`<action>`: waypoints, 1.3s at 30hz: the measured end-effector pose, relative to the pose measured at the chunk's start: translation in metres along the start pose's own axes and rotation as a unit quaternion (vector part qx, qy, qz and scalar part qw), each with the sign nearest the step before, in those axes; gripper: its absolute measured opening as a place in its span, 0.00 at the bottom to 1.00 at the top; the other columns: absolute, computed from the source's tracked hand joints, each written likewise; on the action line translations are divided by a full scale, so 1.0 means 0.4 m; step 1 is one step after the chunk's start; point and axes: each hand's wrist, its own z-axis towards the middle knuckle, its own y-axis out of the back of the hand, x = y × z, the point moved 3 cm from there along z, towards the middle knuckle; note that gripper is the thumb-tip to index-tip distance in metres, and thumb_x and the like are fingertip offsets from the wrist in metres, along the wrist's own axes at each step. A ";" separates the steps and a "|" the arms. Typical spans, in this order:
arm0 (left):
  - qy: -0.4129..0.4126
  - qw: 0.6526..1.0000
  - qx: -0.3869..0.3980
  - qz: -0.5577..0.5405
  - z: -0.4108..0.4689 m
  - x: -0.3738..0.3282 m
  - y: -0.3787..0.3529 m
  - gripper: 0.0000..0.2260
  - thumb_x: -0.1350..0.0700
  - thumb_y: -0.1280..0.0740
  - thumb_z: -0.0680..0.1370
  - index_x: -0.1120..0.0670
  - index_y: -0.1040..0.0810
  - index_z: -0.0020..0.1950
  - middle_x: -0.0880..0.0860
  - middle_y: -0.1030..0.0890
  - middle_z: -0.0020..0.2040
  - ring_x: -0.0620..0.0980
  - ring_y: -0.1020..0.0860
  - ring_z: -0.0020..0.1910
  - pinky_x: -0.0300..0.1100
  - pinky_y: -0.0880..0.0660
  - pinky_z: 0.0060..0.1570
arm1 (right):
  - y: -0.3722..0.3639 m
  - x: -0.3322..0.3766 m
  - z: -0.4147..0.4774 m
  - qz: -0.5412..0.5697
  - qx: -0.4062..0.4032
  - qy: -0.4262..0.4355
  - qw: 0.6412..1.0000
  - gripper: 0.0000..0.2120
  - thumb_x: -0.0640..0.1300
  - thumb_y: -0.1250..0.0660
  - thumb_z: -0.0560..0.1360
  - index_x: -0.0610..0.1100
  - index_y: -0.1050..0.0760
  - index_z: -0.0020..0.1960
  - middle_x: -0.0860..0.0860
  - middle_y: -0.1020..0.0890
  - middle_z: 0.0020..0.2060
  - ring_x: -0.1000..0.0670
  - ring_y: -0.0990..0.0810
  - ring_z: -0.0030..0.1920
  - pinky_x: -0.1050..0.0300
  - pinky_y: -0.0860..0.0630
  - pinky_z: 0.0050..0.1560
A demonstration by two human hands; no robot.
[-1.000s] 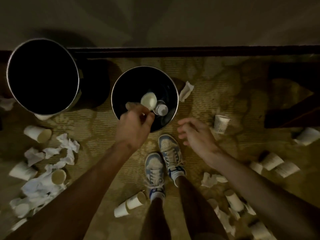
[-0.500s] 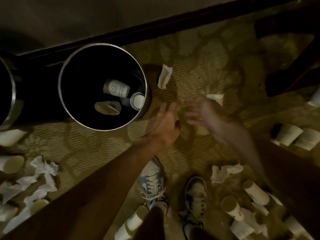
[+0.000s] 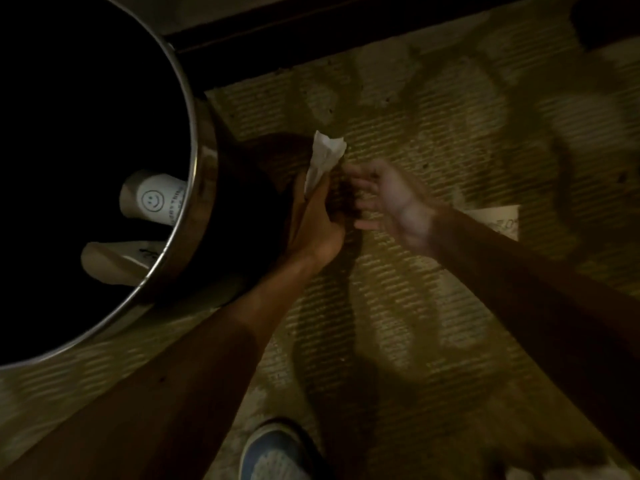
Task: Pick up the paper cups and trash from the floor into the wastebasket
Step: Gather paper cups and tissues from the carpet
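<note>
Tissue (image 3: 325, 155), white and crumpled, touches left hand (image 3: 313, 223) beside wastebasket (image 3: 204, 188).

Setting: indoor carpeted room, dim warm light. The floor is a low-pile carpet (image 3: 450, 140) in olive and tan, with a ribbed weave and a large curving pattern. It is the sort laid wall to wall in a hotel room or an office; cannot tell which. A dark baseboard (image 3: 311, 26) runs along the carpet's far edge, with a strip of plain pale wall (image 3: 194, 12) above it. A round wastebasket (image 3: 194, 161) with a shiny metal rim and a black inside stands on the carpet near the baseboard. It holds paper cups (image 3: 152, 199), one printed with a smiley face. Crumpled paper (image 3: 327, 155) shows just beside the basket. A blue-and-white sneaker (image 3: 273, 452) is worn on the carpet.
</note>
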 end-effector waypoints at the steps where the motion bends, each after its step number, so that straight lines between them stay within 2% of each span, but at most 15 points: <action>1: 0.002 1.000 -0.020 0.002 0.004 0.006 0.003 0.27 0.59 0.38 0.81 0.44 0.40 0.79 0.47 0.43 0.78 0.45 0.40 0.74 0.34 0.41 0.65 | -0.004 0.000 0.014 0.007 0.010 0.006 1.000 0.18 0.53 0.47 0.81 0.52 0.26 0.67 0.54 0.23 0.64 0.49 0.25 0.63 0.45 0.30 0.66; 3: 0.009 0.998 -0.061 -0.032 0.002 0.008 0.009 0.19 0.58 0.38 0.81 0.46 0.29 0.72 0.45 0.29 0.70 0.41 0.28 0.63 0.30 0.34 0.59 | -0.008 0.001 0.030 0.017 0.028 0.026 0.999 0.15 0.53 0.47 0.82 0.53 0.24 0.60 0.56 0.17 0.53 0.51 0.19 0.56 0.45 0.28 0.65; 5: 0.016 0.993 -0.075 -0.094 -0.015 -0.003 0.009 0.08 0.54 0.36 0.81 0.43 0.19 0.53 0.35 0.20 0.49 0.31 0.24 0.43 0.21 0.34 0.40 | 0.002 0.002 0.034 0.022 0.032 0.037 0.999 0.13 0.53 0.45 0.82 0.53 0.23 0.55 0.56 0.16 0.50 0.50 0.18 0.54 0.46 0.26 0.62; 6: 0.020 0.989 -0.074 -0.127 -0.024 -0.006 0.004 0.08 0.51 0.35 0.80 0.43 0.18 0.44 0.33 0.19 0.39 0.31 0.24 0.37 0.22 0.34 0.33 | 0.011 0.001 0.035 0.022 0.031 0.037 0.999 0.12 0.53 0.44 0.82 0.52 0.22 0.54 0.54 0.16 0.51 0.49 0.19 0.55 0.47 0.25 0.60; 8: 0.034 0.979 -0.063 -0.193 -0.043 -0.006 -0.011 0.14 0.45 0.34 0.79 0.45 0.18 0.35 0.37 0.18 0.33 0.33 0.22 0.33 0.27 0.30 0.31 | 0.035 -0.013 0.031 0.018 0.023 0.023 0.999 0.11 0.49 0.41 0.82 0.47 0.21 0.54 0.49 0.16 0.53 0.48 0.18 0.54 0.53 0.21 0.50; 11: 0.046 0.961 -0.035 -0.269 -0.071 -0.022 -0.029 0.14 0.45 0.34 0.78 0.51 0.18 0.37 0.47 0.15 0.37 0.45 0.17 0.39 0.43 0.22 0.39 | 0.075 -0.052 -0.001 -0.012 0.025 0.026 0.999 0.07 0.36 0.34 0.78 0.37 0.21 0.55 0.43 0.16 0.49 0.49 0.16 0.46 0.61 0.20 0.37; 15: 0.063 0.959 0.029 -0.274 -0.156 -0.088 -0.047 0.08 0.51 0.33 0.80 0.52 0.27 0.44 0.50 0.17 0.38 0.44 0.19 0.34 0.39 0.24 0.28 | 0.129 -0.104 -0.127 0.067 0.002 0.027 0.997 0.07 0.28 0.32 0.74 0.38 0.21 0.47 0.45 0.15 0.42 0.52 0.14 0.40 0.61 0.19 0.39; 19: 0.043 0.953 0.154 -0.257 -0.299 -0.218 -0.021 0.07 0.53 0.33 0.81 0.51 0.23 0.59 0.53 0.20 0.39 0.48 0.21 0.30 0.40 0.23 0.26 | 0.152 -0.133 -0.336 0.158 -0.028 0.000 0.987 0.06 0.32 0.33 0.76 0.39 0.18 0.45 0.43 0.14 0.46 0.49 0.14 0.47 0.62 0.19 0.42; 22: 0.025 0.950 0.223 -0.216 -0.436 -0.316 0.030 0.07 0.60 0.34 0.81 0.57 0.20 0.57 0.48 0.20 0.34 0.42 0.23 0.26 0.38 0.23 0.25 | 0.151 -0.131 -0.538 0.236 0.007 -0.056 0.970 0.10 0.38 0.39 0.81 0.38 0.21 0.57 0.44 0.14 0.50 0.51 0.15 0.52 0.61 0.19 0.47; 24: 0.044 0.941 0.268 -0.200 -0.545 -0.370 0.072 0.07 0.63 0.35 0.81 0.60 0.21 0.57 0.48 0.20 0.33 0.42 0.23 0.26 0.37 0.24 0.25 | 0.139 -0.127 -0.675 0.224 0.018 -0.097 0.970 0.14 0.41 0.42 0.82 0.38 0.23 0.62 0.45 0.15 0.52 0.50 0.17 0.55 0.59 0.19 0.54; 27: 0.046 0.923 0.324 -0.201 -0.700 -0.465 0.147 0.09 0.67 0.38 0.81 0.57 0.21 0.56 0.47 0.19 0.36 0.41 0.20 0.31 0.33 0.24 0.27 | 0.121 -0.114 -0.870 0.221 0.024 -0.125 0.967 0.15 0.42 0.42 0.82 0.38 0.23 0.64 0.45 0.15 0.52 0.47 0.18 0.58 0.54 0.22 0.61; 31: 0.028 0.914 0.369 -0.168 -0.828 -0.537 0.189 0.08 0.67 0.39 0.82 0.58 0.22 0.56 0.48 0.20 0.42 0.39 0.19 0.38 0.29 0.24 0.31 | 0.118 -0.104 -1.036 0.234 0.021 -0.129 0.963 0.11 0.40 0.40 0.81 0.42 0.20 0.55 0.46 0.14 0.50 0.50 0.15 0.51 0.58 0.18 0.47; 34: 0.032 0.912 0.388 -0.133 -0.893 -0.562 0.173 0.07 0.66 0.39 0.82 0.60 0.22 0.55 0.53 0.19 0.44 0.39 0.18 0.40 0.36 0.21 0.34 | 0.139 -0.134 -1.111 0.194 0.000 -0.127 0.973 0.10 0.39 0.38 0.80 0.43 0.20 0.58 0.47 0.15 0.53 0.49 0.16 0.54 0.55 0.19 0.54; 36: 0.011 0.916 0.387 -0.102 -0.932 -0.562 0.150 0.08 0.66 0.40 0.83 0.60 0.22 0.57 0.57 0.19 0.49 0.50 0.19 0.48 0.46 0.20 0.43 | 0.150 -0.172 -1.147 0.208 -0.019 -0.135 0.969 0.11 0.38 0.37 0.80 0.40 0.21 0.61 0.45 0.15 0.54 0.48 0.16 0.54 0.53 0.20 0.56; 39: -0.013 0.925 0.378 -0.042 -0.995 -0.527 0.107 0.11 0.68 0.41 0.82 0.64 0.21 0.59 0.56 0.20 0.48 0.51 0.20 0.48 0.41 0.22 0.44 | 0.150 -0.250 -1.189 0.212 -0.013 -0.141 0.967 0.11 0.37 0.36 0.79 0.39 0.22 0.60 0.44 0.15 0.54 0.47 0.16 0.54 0.53 0.20 0.56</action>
